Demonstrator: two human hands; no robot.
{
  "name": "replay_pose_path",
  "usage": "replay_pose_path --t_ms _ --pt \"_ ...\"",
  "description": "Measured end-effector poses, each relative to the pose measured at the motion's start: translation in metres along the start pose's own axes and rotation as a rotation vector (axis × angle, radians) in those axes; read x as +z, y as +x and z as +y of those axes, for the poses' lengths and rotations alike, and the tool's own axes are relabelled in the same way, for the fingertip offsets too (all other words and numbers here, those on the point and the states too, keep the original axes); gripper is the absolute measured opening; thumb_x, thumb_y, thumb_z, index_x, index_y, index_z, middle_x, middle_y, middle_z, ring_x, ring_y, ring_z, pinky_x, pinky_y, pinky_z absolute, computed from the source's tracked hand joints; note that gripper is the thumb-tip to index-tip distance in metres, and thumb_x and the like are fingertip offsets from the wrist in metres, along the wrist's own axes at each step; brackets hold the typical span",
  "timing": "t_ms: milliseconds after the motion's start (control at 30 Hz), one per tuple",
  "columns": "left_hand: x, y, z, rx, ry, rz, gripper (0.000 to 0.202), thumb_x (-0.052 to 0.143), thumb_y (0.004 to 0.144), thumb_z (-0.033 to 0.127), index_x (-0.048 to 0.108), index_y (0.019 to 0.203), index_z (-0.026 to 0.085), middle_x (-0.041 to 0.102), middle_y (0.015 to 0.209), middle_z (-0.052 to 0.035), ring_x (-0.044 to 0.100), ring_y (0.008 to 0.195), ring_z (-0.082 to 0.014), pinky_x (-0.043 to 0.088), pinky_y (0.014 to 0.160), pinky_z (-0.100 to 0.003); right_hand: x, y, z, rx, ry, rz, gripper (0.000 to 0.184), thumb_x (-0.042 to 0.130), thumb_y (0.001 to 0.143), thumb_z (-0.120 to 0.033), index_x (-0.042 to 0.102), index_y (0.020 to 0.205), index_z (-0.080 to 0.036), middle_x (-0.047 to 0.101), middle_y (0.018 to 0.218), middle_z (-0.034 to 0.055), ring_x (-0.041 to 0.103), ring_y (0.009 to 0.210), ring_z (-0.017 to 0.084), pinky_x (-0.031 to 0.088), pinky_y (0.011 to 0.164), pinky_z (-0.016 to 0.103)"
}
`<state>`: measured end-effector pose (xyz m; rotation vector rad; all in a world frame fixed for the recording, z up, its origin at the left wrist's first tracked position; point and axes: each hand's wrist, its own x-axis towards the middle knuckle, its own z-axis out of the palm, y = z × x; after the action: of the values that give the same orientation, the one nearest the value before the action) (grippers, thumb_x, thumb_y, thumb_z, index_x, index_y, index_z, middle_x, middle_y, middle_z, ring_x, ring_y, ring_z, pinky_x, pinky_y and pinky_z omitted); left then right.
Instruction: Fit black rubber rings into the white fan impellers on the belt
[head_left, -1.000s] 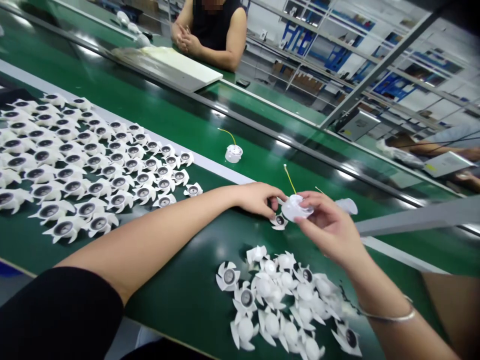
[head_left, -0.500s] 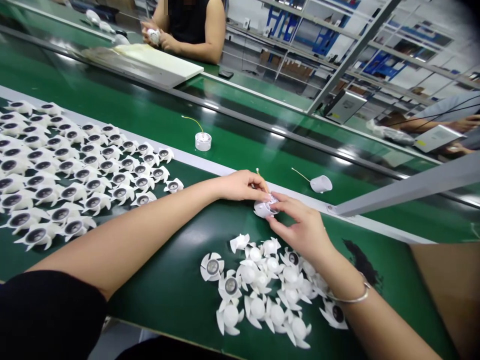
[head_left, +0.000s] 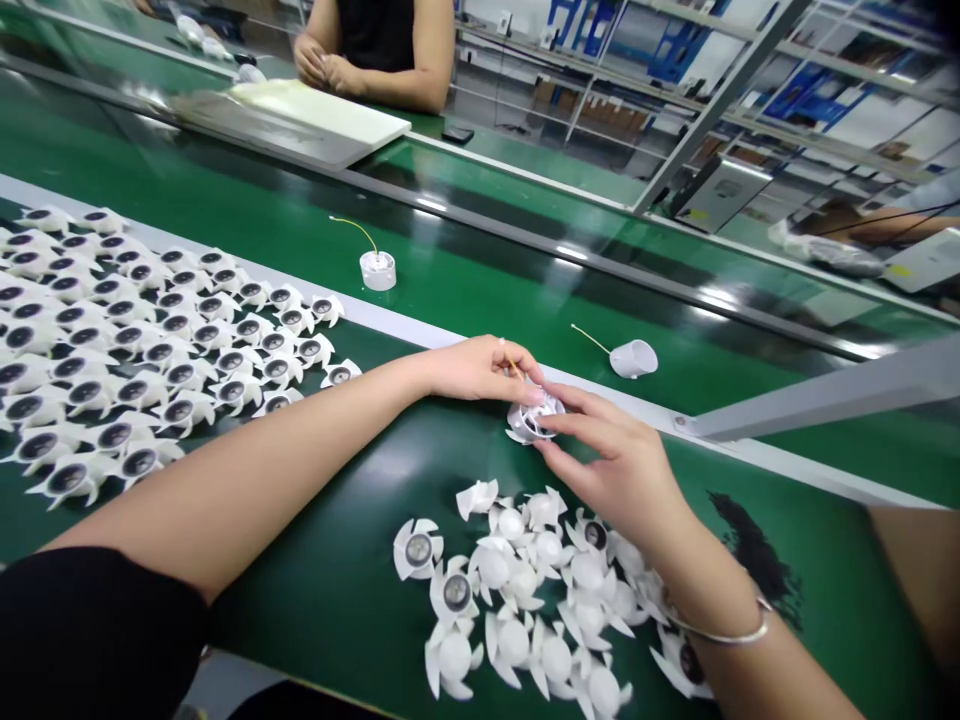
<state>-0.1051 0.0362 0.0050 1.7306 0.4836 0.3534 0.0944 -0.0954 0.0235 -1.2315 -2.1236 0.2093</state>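
Both hands meet on a white round fan housing (head_left: 528,422) with a yellow wire, just above the green table near its far edge. My left hand (head_left: 486,368) closes its fingers on the housing's top from the left. From the right, my right hand (head_left: 615,440) grips the rim between thumb and fingers. A white blade tip shows under the housing; the rest there is hidden. Close below lies a loose pile of white fan impellers (head_left: 495,565), some with the dark ring side up.
Rows of white impellers (head_left: 135,340) cover the table's left. On the green belt beyond stand a wired housing (head_left: 377,271) and a tipped one (head_left: 634,358). A grey metal post (head_left: 817,385) slants in at right. Across the belt, a person's hands (head_left: 330,70) are together.
The housing in my hands has turned slightly, showing more of its open inside. The housings on the belt appear shifted left. The person opposite no longer shows the white part in hand.
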Motion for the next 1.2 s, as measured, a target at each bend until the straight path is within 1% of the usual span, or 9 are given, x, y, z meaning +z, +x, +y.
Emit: replay_pose_path --t_ms 67,133,233,400,600,733,933,1100,1200 --pt "0.002 0.001 -0.001 -0.035 0.008 -0.013 0.050 0.078 0.073 0.050 0.066 0.109 0.017 0.065 0.081 -0.0009 0.057 0.067 -0.0106 0.038 0.060 -0.022 0.002 -0.002 0.002 0.018 -0.008 -0.035 0.015 0.069 0.084 -0.017 0.075 0.097 -0.022 0.068 0.124 0.0089 0.068 0.108 0.022 0.057 0.093 0.034" --pt "0.002 0.001 0.000 -0.049 0.040 -0.032 0.048 0.078 0.074 0.050 0.067 0.109 0.018 0.064 0.079 -0.0003 0.056 0.066 -0.0109 0.036 0.057 -0.022 0.003 -0.004 0.003 0.027 -0.009 -0.050 0.015 0.070 0.083 -0.017 0.075 0.097 -0.020 0.068 0.123 0.0098 0.069 0.107 0.022 0.058 0.092 0.033" --pt "0.001 0.002 0.001 -0.062 0.084 -0.060 0.046 0.077 0.076 0.050 0.067 0.109 0.019 0.065 0.081 -0.0003 0.057 0.069 -0.0113 0.036 0.058 -0.022 0.002 -0.004 0.004 0.027 -0.007 -0.046 0.014 0.071 0.083 -0.016 0.075 0.096 -0.020 0.069 0.122 0.0104 0.069 0.106 0.022 0.058 0.092 0.033" --pt "0.001 0.002 0.003 -0.050 0.076 -0.027 0.048 0.069 0.080 0.057 0.067 0.110 0.020 0.065 0.085 -0.0008 0.058 0.073 -0.0118 0.038 0.060 -0.022 -0.003 -0.001 0.000 0.026 -0.006 -0.004 0.015 0.071 0.083 -0.016 0.074 0.097 -0.020 0.068 0.124 0.0095 0.068 0.107 0.021 0.057 0.093 0.033" --pt "0.001 0.002 0.003 -0.029 0.058 -0.039 0.047 0.077 0.074 0.052 0.067 0.107 0.020 0.063 0.079 0.0015 0.054 0.064 -0.0090 0.035 0.056 -0.021 -0.001 0.001 -0.002 -0.035 -0.029 -0.036 0.016 0.067 0.086 -0.013 0.074 0.098 -0.020 0.067 0.125 0.0093 0.068 0.108 0.020 0.058 0.092 0.031" --pt "0.002 0.002 0.004 -0.048 0.085 -0.056 0.045 0.078 0.074 0.048 0.068 0.107 0.019 0.062 0.076 0.0016 0.052 0.063 -0.0092 0.033 0.054 -0.021 0.002 0.000 0.001 -0.023 -0.058 -0.051 0.017 0.064 0.087 -0.012 0.075 0.097 -0.020 0.067 0.125 0.0083 0.068 0.108 0.019 0.057 0.093 0.030" --pt "0.008 0.003 0.006 -0.036 0.126 0.012 0.043 0.074 0.077 0.052 0.071 0.104 0.019 0.061 0.073 0.0017 0.050 0.063 -0.0096 0.033 0.055 -0.021 -0.002 -0.003 0.005 -0.013 -0.031 -0.041 0.016 0.069 0.084 -0.014 0.074 0.096 -0.023 0.069 0.121 0.0056 0.068 0.107 0.020 0.058 0.092 0.033" --pt "0.006 0.002 0.006 -0.007 0.115 0.005 0.045 0.075 0.076 0.053 0.071 0.104 0.018 0.060 0.073 0.0013 0.048 0.060 -0.0091 0.033 0.056 -0.022 -0.008 0.000 -0.002 -0.023 -0.069 -0.035 0.018 0.069 0.085 -0.015 0.074 0.099 -0.024 0.068 0.123 0.0061 0.068 0.108 0.021 0.058 0.091 0.033" --pt "0.005 0.001 0.005 0.024 0.085 0.017 0.043 0.072 0.078 0.054 0.071 0.102 0.018 0.063 0.076 0.0005 0.052 0.065 -0.0100 0.036 0.060 -0.022 -0.011 0.001 -0.003 -0.028 -0.086 -0.012 0.018 0.069 0.085 -0.016 0.074 0.100 -0.025 0.068 0.124 0.0057 0.068 0.108 0.021 0.058 0.091 0.034"
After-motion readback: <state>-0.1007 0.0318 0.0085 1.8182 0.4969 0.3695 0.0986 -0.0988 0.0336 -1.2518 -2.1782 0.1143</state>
